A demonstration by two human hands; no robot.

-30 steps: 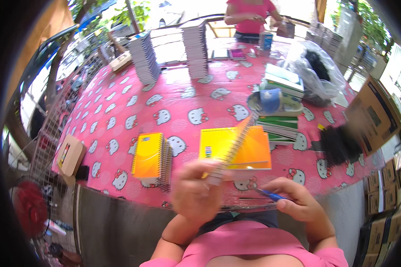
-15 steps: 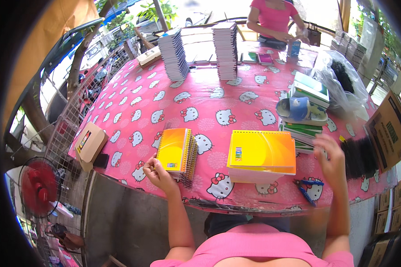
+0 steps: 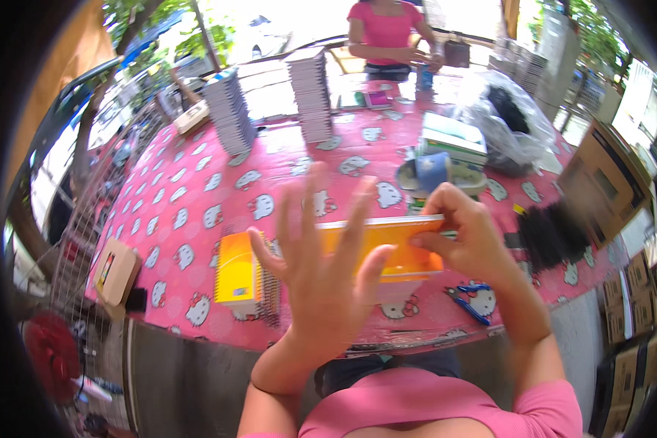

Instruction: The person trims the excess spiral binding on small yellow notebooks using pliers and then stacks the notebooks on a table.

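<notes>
A stack of yellow-orange notebooks [image 3: 409,264] lies in front of me near the table's edge. My right hand [image 3: 471,241] pinches the top notebook at its far right corner, thumb on the cover. My left hand [image 3: 315,281] is raised over the left part of the stack, fingers spread and blurred, with nothing in it; it hides much of the cover. Left of it sits a smaller pile of spiral-bound yellow notebooks [image 3: 235,266]. Blue-handled pliers [image 3: 473,305] rest to the right of the stack.
Two tall book stacks [image 3: 310,98] stand at the far side. Green-edged books [image 3: 456,139], a blue slipper-like item [image 3: 432,171], a clear plastic bag [image 3: 522,139], black coils [image 3: 551,230] and a cardboard box [image 3: 609,182] are right. Across the table stands a person in pink [image 3: 390,36].
My left hand has left the spiral-bound pile and risen over the orange stack, opening. My right hand has moved left onto the top notebook. The whole view has shifted.
</notes>
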